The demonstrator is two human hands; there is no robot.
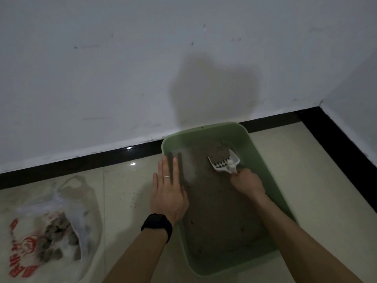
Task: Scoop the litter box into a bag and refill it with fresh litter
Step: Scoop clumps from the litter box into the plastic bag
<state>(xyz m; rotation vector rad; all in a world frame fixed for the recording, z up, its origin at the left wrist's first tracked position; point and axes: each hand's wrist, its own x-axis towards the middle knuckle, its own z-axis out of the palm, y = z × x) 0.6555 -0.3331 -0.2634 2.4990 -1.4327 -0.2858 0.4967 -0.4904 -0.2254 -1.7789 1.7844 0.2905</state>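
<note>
Gripped loaded scoop (pixel 224 162) with right hand (pixel 247 181) at far end of box (pixel 263 160), rested flat, straight-fingered left hand (pixel 168 193) on rim, had bag (pixel 47 231) way off left.

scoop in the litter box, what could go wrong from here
1. The scoop, gripped by the right hand, is far inside the litter box, while the bag lies off to the left across bare floor. A loaded scoop may spill on the way; grains already dot the tiles.
2. The bag lies slumped and nobody holds its mouth, since the left hand rests flat at the box's edge. Clumps could miss it.
</note>
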